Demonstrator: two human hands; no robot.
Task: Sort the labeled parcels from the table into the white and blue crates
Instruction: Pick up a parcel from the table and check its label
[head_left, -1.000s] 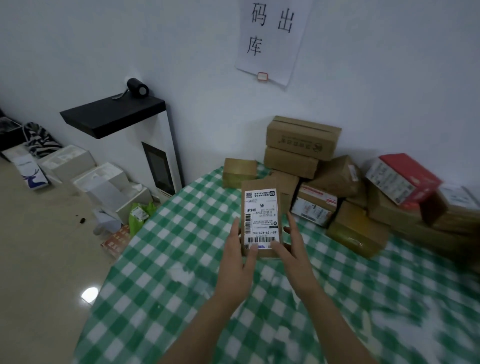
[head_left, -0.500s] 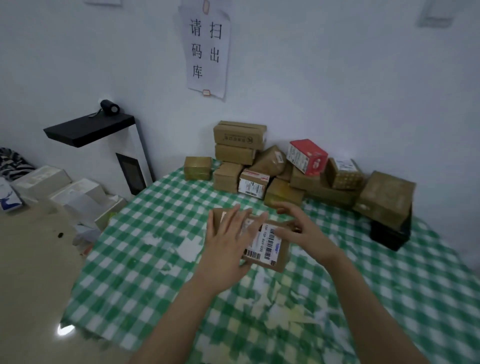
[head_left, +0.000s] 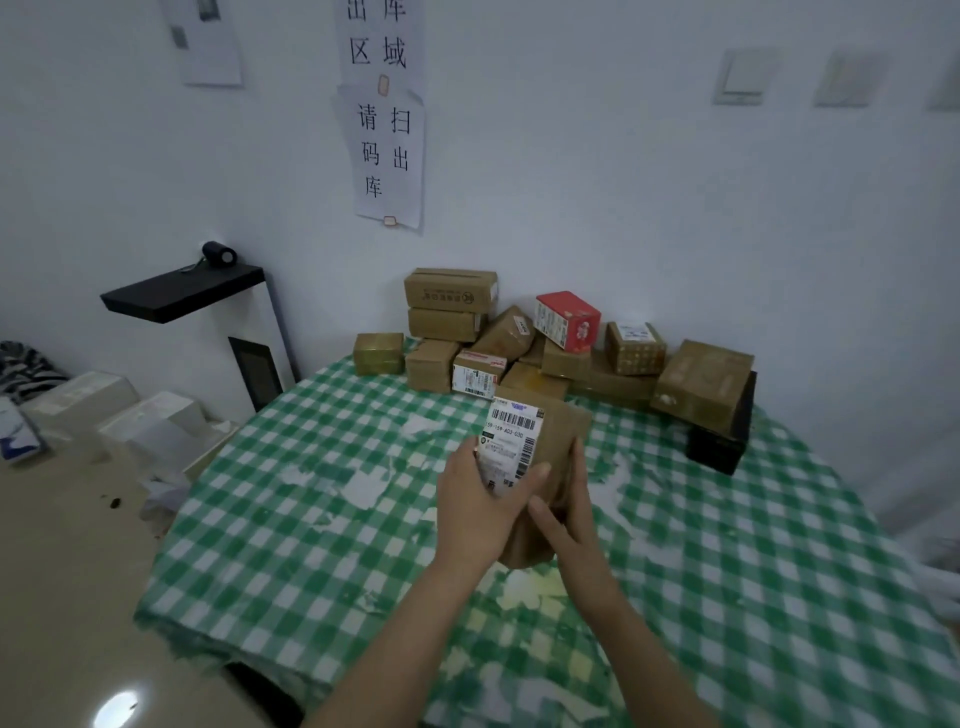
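Mid-frame, the parcel (head_left: 558, 434) looks light and stiff — left hand (head_left: 480, 517) curls its grip round one side, right hand (head_left: 569, 512) presses flat.

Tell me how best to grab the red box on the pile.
Come from above and the front, gripping the red box across its two long sides. It lies tilted atop the brown boxes with nothing over it, so its top is free.

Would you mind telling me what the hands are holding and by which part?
A brown parcel: the left hand grips its lower left edge, thumb across the label; the right hand presses straight fingers against its right side.
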